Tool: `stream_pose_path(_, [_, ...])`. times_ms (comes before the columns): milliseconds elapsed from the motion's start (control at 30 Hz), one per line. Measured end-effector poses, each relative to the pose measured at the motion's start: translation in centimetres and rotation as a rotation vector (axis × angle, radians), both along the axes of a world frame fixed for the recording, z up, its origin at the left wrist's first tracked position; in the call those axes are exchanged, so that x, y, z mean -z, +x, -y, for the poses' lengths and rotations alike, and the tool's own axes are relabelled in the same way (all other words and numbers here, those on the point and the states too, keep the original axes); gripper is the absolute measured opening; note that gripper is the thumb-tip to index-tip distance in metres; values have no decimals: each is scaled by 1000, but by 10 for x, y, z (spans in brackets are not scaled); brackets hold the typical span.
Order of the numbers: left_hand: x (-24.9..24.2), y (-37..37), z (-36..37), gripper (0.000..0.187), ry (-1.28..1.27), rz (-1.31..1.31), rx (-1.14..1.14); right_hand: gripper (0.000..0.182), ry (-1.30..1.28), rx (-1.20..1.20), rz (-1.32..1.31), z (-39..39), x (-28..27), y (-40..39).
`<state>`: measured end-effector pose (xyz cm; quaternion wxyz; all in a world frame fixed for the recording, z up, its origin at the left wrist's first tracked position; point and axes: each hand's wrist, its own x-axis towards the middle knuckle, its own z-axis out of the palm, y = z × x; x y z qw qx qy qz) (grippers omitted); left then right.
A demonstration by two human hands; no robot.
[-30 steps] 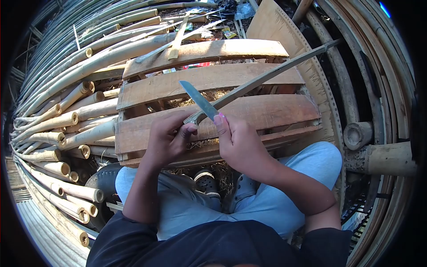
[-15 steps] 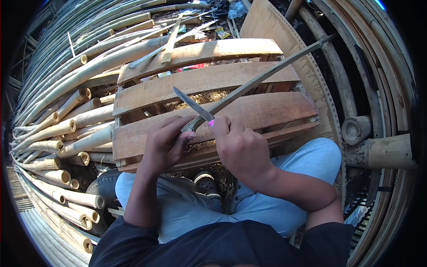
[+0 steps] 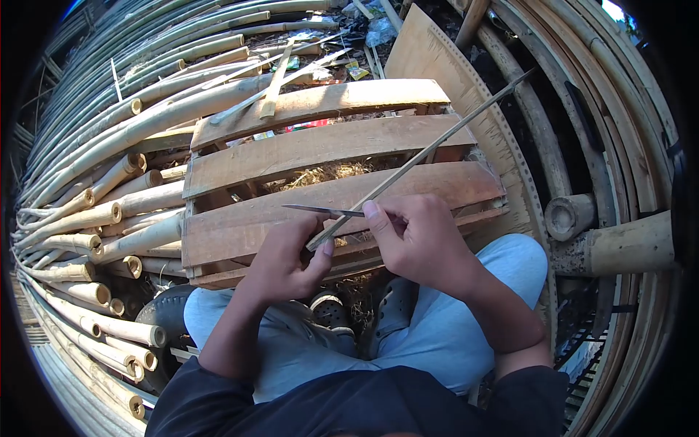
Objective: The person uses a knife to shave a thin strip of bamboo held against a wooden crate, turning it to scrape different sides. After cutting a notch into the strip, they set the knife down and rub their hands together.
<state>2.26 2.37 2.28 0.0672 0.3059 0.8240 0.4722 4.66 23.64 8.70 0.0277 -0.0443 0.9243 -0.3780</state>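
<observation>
My left hand grips the near end of a long thin bamboo strip that slants up to the right over a wooden slatted pallet. A knife is held in my right hand, its blade lying nearly flat and pointing left, its edge against the strip just above my left thumb. Both hands are close together over the pallet's near plank, above my knees in light blue trousers.
A big stack of cut bamboo poles fills the left side. Thick bamboo sections and curved split bamboo lie at the right. A loose wooden stick rests on the pallet's far plank. Dry shavings lie under the slats by my shoes.
The knife blade has swung down from pointing up-left to lying almost flat. The strip has turned so that it looks thinner, and both hands have sunk a little toward me.
</observation>
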Motion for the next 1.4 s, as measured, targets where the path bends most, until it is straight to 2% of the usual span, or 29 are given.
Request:
stream_pose_path(67, [1, 6, -9, 31, 6, -39, -84, 44, -37, 9, 40, -3, 2, 1])
stream_pose_path(200, [4, 6, -10, 29, 25, -31, -45, 47, -109, 7, 107, -5, 4, 7])
stream_pose_path(267, [3, 6, -9, 26, -82, -67, -15, 47, -56, 14, 82, -5, 3, 9])
stream_pose_path(333, [2, 8, -10, 24, -60, -96, -13, 47, -6, 19, 55, -3, 6, 10])
stream_pose_path(400, [1, 11, -10, 23, -41, -118, -11, 47, 159, 152, -313, 1, 19, 12])
stream_pose_path(433, [0, 12, -11, 21, -32, -111, -20, 47, 159, 151, -314, 1, 23, 12])
stream_pose_path(500, [2, 13, -14, 20, -24, -104, -30, 42, 307, 147, -543, 2, 32, 10])
stream_pose_path(567, [12, 11, -17, 22, -56, -288, -69, 38, 361, 100, -579, 9, 52, 12])
stream_pose_path(633, [19, 11, -10, 22, -135, -290, -14, 35, 412, 51, -611, 14, 59, 18])
stream_pose_path(700, [20, 10, -7, 22, -214, -294, 42, 31, 313, -2, -706, 17, 60, 20])
stream_pose_path(800, [12, 13, -4, 22, -115, -349, -7, 32, 322, 70, -716, 6, 51, 17])
stream_pose_path(967, [12, 5, -4, 19, 2, -233, -56, 32, 363, 83, -701, 6, 62, 7])
stream_pose_path(1100, [12, 5, -5, 19, 9, -236, -50, 32, 416, 90, -687, 12, 56, 11])
stream_pose_path(1167, [24, 3, -5, 20, -61, -398, 19, 32, 399, 68, -701, 20, 55, 15])
stream_pose_path(1333, [20, 6, -10, 18, -30, -319, 1, 30, 392, 53, -709, 13, 60, 10])
stream_pose_path(1400, [22, 4, -9, 17, -29, -271, -27, 28, 407, 129, -700, 20, 59, 10])
